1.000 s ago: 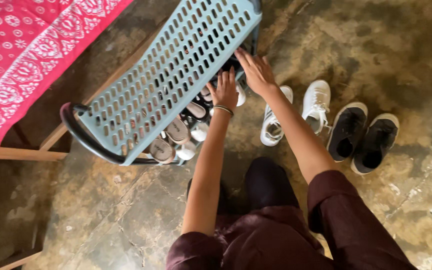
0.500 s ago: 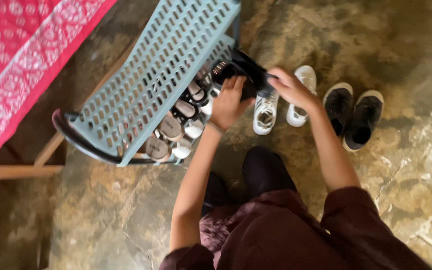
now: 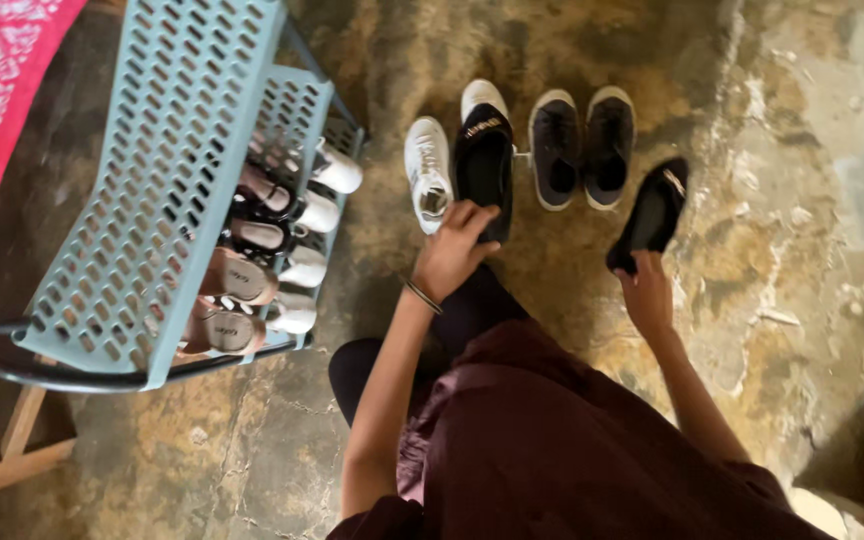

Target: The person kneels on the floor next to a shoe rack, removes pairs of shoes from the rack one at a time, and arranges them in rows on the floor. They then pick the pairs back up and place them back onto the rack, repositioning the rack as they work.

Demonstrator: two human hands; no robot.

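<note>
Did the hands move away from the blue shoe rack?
Yes. Both hands left the blue shoe rack and moved right, toward the shoes on the floor. The left hand now holds one black slip-on, the right hand the other black slip-on.

Left hand [image 3: 452, 255] out front, arm bent, thin band on wrist, fingers curled round heel of black shoe [image 3: 483, 170]. Right hand [image 3: 645, 292] out to side, arm straighter, fingers pinching heel of other black shoe [image 3: 652, 212].
</note>
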